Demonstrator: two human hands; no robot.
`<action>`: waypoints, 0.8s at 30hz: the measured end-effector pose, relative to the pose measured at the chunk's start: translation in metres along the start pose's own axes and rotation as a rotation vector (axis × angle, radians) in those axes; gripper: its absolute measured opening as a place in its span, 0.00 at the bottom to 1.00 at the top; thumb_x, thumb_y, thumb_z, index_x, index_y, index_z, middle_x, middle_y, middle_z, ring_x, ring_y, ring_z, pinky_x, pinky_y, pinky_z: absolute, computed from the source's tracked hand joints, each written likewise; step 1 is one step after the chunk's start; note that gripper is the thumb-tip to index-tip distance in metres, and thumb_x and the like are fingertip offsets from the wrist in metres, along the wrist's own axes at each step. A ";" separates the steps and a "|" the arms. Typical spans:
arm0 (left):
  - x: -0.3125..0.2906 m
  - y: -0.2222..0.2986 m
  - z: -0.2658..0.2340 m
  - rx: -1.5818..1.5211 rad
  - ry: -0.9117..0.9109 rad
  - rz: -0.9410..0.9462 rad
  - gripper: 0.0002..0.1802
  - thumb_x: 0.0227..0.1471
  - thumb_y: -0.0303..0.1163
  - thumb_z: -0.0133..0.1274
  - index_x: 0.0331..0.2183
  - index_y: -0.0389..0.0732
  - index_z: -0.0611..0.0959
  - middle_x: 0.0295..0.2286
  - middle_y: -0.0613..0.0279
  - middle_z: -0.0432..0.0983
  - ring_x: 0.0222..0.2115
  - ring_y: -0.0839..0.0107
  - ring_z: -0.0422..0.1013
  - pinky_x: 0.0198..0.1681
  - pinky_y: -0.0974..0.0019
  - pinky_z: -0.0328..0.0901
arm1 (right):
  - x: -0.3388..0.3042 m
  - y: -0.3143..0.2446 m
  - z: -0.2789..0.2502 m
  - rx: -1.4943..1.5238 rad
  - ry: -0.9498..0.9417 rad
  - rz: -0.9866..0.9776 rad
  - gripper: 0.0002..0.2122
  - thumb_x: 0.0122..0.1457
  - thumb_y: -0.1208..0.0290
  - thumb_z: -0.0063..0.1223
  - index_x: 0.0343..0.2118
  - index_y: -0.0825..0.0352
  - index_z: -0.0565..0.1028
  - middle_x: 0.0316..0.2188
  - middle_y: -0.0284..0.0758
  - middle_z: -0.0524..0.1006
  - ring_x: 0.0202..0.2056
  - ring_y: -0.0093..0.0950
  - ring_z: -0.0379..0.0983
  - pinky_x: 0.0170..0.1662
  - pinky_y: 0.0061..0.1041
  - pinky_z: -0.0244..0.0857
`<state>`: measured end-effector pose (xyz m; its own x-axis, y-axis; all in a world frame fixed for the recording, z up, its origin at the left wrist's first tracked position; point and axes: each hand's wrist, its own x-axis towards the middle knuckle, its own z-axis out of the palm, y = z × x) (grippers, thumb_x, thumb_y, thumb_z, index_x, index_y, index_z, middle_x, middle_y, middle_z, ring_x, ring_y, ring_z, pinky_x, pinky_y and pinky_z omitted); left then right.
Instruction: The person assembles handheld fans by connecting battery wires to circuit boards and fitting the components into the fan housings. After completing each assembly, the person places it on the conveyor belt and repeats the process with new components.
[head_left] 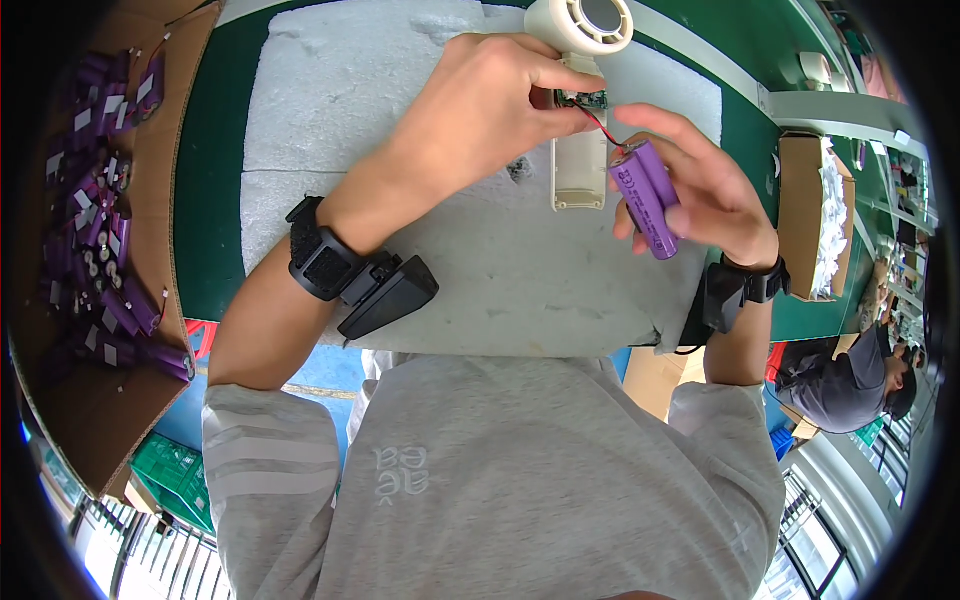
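A cream handheld fan (578, 178) lies on the foam with its round head at the far end and its handle opened up. My left hand (480, 105) is closed on the fan near the neck, thumb and fingers at a small green circuit board (596, 99). Red and dark wires (603, 127) run from that board to a purple battery pack (645, 200). My right hand (715, 190) grips the pack just right of the handle, thumb on its lower end and index finger stretched toward the board. The contact of my left fingertips with the board is partly hidden.
White foam sheets (330, 130) cover the green table (215, 220). At left stands a cardboard box (165, 130) with several purple battery packs (120, 300). Another box (800, 220) holding white pieces is at right. Beyond it a person in dark clothing (840, 385) sits.
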<state>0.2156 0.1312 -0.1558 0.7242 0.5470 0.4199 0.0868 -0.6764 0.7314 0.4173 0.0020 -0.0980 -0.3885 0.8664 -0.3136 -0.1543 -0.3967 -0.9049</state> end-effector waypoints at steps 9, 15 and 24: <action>-0.001 -0.001 0.000 0.078 0.003 0.066 0.16 0.44 0.27 0.63 0.39 0.45 0.86 0.33 0.54 0.80 0.25 0.64 0.76 0.29 0.70 0.71 | 0.001 -0.007 0.006 -0.085 0.174 0.090 0.47 0.30 0.76 0.66 0.60 0.72 0.57 0.47 0.39 0.68 0.43 0.34 0.75 0.37 0.23 0.75; 0.001 0.000 -0.003 0.084 -0.031 0.091 0.15 0.46 0.29 0.61 0.40 0.44 0.85 0.35 0.53 0.80 0.27 0.60 0.76 0.32 0.66 0.72 | 0.003 0.002 -0.008 -0.293 0.199 -0.086 0.44 0.27 0.72 0.68 0.55 0.75 0.63 0.49 0.39 0.68 0.50 0.34 0.69 0.49 0.31 0.66; 0.000 0.000 -0.005 0.055 -0.037 0.115 0.15 0.49 0.31 0.59 0.42 0.44 0.84 0.36 0.50 0.79 0.31 0.54 0.76 0.34 0.62 0.72 | 0.010 0.014 -0.001 -0.482 0.208 -0.235 0.34 0.34 0.79 0.68 0.50 0.67 0.70 0.48 0.31 0.71 0.47 0.24 0.67 0.46 0.26 0.63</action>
<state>0.2118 0.1340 -0.1534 0.7564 0.4463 0.4782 0.0382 -0.7600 0.6488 0.4123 0.0057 -0.1138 -0.1992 0.9754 -0.0940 0.2354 -0.0455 -0.9708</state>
